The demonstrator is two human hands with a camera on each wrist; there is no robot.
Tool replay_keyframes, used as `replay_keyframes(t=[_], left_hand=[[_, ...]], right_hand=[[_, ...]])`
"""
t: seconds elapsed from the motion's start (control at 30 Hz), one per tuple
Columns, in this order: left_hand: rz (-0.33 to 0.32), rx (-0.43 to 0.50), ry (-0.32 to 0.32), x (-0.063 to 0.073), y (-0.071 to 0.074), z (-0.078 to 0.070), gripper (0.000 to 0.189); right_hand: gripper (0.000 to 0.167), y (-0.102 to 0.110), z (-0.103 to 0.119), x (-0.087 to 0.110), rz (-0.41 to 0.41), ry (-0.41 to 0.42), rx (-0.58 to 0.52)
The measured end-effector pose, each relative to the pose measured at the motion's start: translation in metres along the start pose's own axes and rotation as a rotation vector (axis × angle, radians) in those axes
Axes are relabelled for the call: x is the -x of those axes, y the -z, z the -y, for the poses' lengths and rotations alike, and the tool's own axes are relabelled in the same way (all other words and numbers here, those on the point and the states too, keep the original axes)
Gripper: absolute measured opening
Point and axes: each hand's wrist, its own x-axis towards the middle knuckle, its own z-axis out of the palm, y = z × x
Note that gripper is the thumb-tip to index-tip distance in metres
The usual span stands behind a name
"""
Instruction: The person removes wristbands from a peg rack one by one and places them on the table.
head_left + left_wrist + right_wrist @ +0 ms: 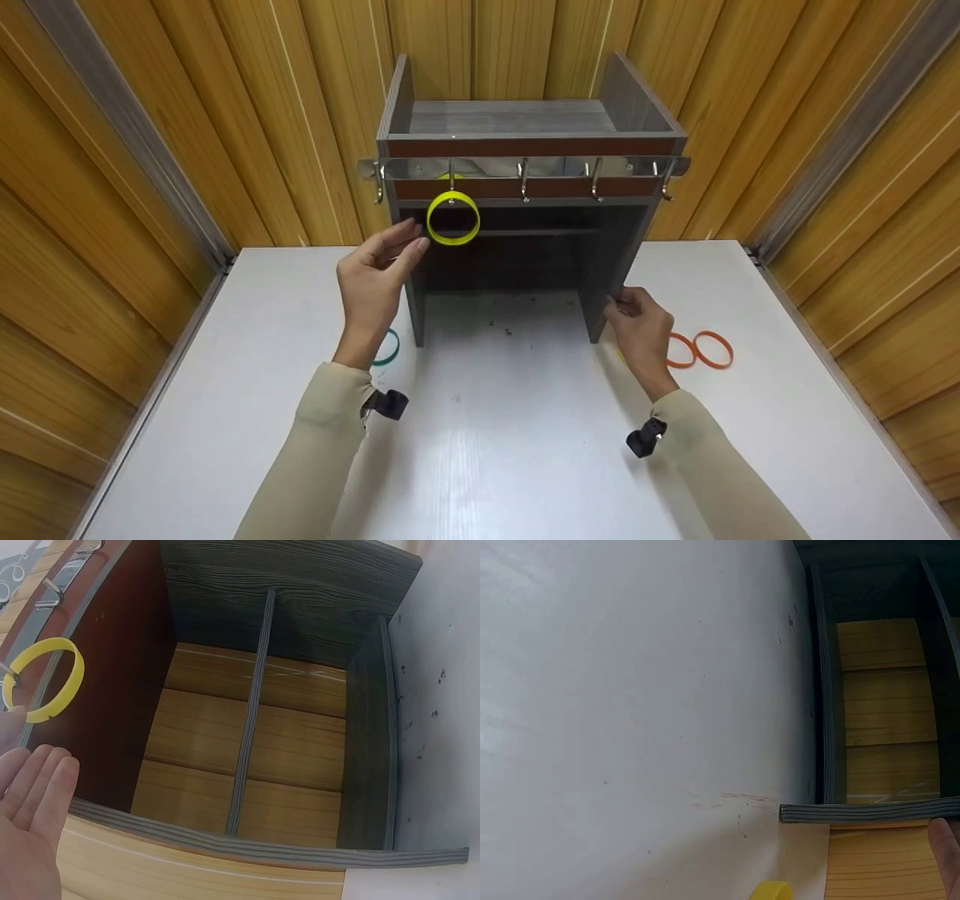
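Observation:
A yellow ring (453, 242) hangs from the second hook (451, 180) from the left on a metal hook rail (499, 168). My left hand (375, 274) is just left of that ring, thumb and fingers apart. In the left wrist view its fingers (46, 791) look straight, with the thumb close under the yellow ring (73, 682). Low beside the grey shelf unit's right side panel (611, 277) is my right hand (641, 326), its fingers bent and fingertips at the panel's outer side. A thumb (945, 847) overlaps that panel's edge in the right wrist view.
Two orange rings (713, 331) lie on the white table (480, 465) right of my right hand. Another yellow ring (771, 889) lies near the right panel, mostly hidden in the head view. Left of the unit is a teal ring (388, 362), partly behind my left wrist. Wood-patterned walls (112, 247) surround the table.

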Motion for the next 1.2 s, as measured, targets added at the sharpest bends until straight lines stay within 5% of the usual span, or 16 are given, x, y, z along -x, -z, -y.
replay_keyframes(t=[0.9,1.2], left_hand=[[-0.01,0.086,-0.017,-0.004,-0.014,-0.011,0.027],[-0.027,0.116,-0.08,-0.008,-0.014,-0.022,0.025]], right_hand=[[0.014,0.0,0.0,0.0,0.013,-0.018,-0.034],[0.014,0.0,0.0,-0.001,0.001,-0.017,-0.018]])
